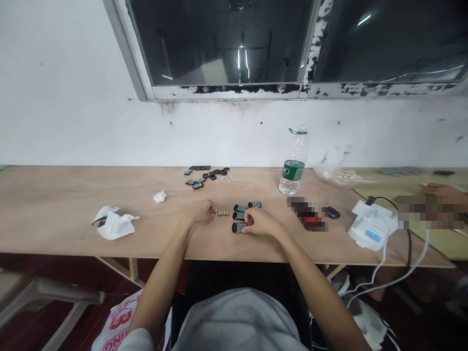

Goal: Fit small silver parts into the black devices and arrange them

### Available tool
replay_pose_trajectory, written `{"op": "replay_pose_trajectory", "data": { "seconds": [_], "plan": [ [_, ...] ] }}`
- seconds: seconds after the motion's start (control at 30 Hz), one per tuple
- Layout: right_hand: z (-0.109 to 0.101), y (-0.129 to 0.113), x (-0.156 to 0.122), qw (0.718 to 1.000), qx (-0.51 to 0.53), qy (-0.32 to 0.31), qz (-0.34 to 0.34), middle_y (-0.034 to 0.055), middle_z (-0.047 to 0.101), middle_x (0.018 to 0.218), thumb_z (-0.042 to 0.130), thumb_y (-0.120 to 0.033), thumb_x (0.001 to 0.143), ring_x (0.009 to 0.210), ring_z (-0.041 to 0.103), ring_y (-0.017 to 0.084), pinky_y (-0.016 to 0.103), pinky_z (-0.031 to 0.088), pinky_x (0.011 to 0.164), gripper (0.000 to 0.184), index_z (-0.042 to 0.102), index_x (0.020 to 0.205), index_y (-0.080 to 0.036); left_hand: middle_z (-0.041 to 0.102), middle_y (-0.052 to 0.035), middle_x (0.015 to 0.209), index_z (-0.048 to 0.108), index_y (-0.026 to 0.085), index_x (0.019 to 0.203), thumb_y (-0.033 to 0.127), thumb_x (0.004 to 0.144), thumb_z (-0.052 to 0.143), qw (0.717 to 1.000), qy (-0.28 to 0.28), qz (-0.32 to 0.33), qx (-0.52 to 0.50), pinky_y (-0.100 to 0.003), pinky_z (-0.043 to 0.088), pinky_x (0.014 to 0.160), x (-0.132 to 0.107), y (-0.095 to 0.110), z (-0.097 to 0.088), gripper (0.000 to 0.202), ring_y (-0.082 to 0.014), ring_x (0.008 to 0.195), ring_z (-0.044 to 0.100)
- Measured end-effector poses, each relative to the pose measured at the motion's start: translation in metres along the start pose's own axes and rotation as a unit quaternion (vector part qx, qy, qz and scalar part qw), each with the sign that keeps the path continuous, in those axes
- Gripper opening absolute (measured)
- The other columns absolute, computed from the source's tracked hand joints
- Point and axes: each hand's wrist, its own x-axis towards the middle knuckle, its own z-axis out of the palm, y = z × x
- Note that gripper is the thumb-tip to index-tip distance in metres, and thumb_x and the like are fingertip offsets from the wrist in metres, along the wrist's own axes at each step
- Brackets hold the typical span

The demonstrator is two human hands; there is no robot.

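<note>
On plywood bench, centre: right hand curled, fingertips touching dark oblong case with grey-green face; three similar cases at 12 o'clock. Left hand loosely closed, fingertips beside small brass strip at 3 o'clock; grip unclear.

Red letters "ING" on the white plastic bag below the table.

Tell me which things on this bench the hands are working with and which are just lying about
In hand: left hand at the small gold parts; right hand on the dark rectangular pieces; spare pile behind.

Lying about: water bottle, crumpled tissues, plastic bag, white device with cables.
</note>
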Motion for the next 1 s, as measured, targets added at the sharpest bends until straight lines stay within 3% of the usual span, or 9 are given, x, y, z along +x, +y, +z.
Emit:
{"op": "replay_pose_trajectory", "data": {
  "seconds": [0.1,0.2,0.27,0.37,0.43,0.57,0.8,1.0],
  "plan": [
    [0.001,0.0,0.001,0.998,0.038,-0.036,-0.025,-0.0001,0.068,0.083,0.087,-0.019,0.072,0.073,0.059,0.016,0.026,0.039,0.063,0.027,0.062,0.082,-0.02,0.076,-0.0071,0.092,0.078,0.021,0.091,0.035,0.066,0.078,0.999,-0.032,-0.01,0.037,-0.031,0.05,0.072,-0.002,0.0,-0.004,0.029,-0.0273,0.083,0.07],
    [0.004,0.001,0.004,0.991,0.1,-0.068,-0.06,-0.0007,0.068,0.081,0.083,-0.015,0.074,0.074,0.063,0.017,0.025,0.044,0.065,0.023,0.063,0.086,-0.02,0.077,-0.0074,0.096,0.078,0.021,0.094,0.041,0.069,0.08,0.999,-0.047,0.002,0.002,-0.032,0.052,0.075,-0.009,0.006,-0.011,0.032,-0.0277,0.088,0.07],
    [0.005,0.001,0.005,0.987,0.137,-0.052,-0.073,0.0003,0.071,0.083,0.08,-0.015,0.077,0.076,0.066,0.017,0.026,0.048,0.067,0.02,0.067,0.091,-0.02,0.077,-0.0081,0.103,0.078,0.021,0.098,0.045,0.074,0.08,0.997,-0.055,0.039,-0.045,-0.032,0.054,0.08,-0.016,0.016,-0.017,0.034,-0.0275,0.093,0.07],
    [0.004,-0.001,0.006,0.982,0.175,0.023,-0.072,0.0033,0.076,0.092,0.075,-0.018,0.082,0.078,0.069,0.018,0.027,0.051,0.071,0.019,0.072,0.101,-0.02,0.075,-0.0087,0.112,0.079,0.022,0.103,0.047,0.084,0.075,0.984,-0.059,0.127,-0.108,-0.033,0.055,0.089,-0.027,0.038,-0.024,0.032,-0.0261,0.101,0.07],
    [0.001,-0.003,0.004,0.974,0.215,0.054,-0.056,0.005,0.077,0.093,0.074,-0.022,0.085,0.077,0.07,0.018,0.027,0.052,0.068,0.022,0.073,0.107,-0.02,0.073,-0.0087,0.115,0.079,0.022,0.108,0.046,0.088,0.074,0.975,-0.039,0.17,-0.139,-0.033,0.056,0.089,-0.032,0.053,-0.026,0.032,-0.0249,0.101,0.07],
    [-0.006,-0.006,0.002,0.951,0.299,0.069,-0.032,0.0067,0.077,0.085,0.075,-0.034,0.087,0.074,0.073,0.02,0.026,0.051,0.06,0.027,0.072,0.108,-0.017,0.071,-0.0089,0.12,0.079,0.022,0.111,0.046,0.091,0.074,0.968,0.008,0.195,-0.158,-0.035,0.058,0.088,-0.037,0.073,-0.023,0.032,-0.0228,0.095,0.071],
    [-0.008,-0.001,0.006,0.92,0.379,0.093,-0.022,0.0067,0.077,0.08,0.085,-0.045,0.082,0.073,0.074,0.021,0.028,0.058,0.063,0.039,0.071,0.104,-0.017,0.072,-0.0084,0.114,0.082,0.022,0.109,0.047,0.09,0.076,0.971,0.068,0.195,-0.123,-0.036,0.059,0.09,-0.031,0.08,-0.011,0.032,-0.0256,0.102,0.07],
    [-0.007,0.002,0.01,0.899,0.423,0.109,-0.035,0.0072,0.078,0.086,0.09,-0.05,0.074,0.072,0.075,0.021,0.03,0.06,0.066,0.046,0.073,0.099,-0.016,0.077,-0.0091,0.114,0.084,0.021,0.096,0.039,0.091,0.073,0.964,0.122,0.192,-0.139,-0.038,0.058,0.1,-0.032,0.089,-0.01,0.022,-0.0265,0.106,0.072]
  ]
}}
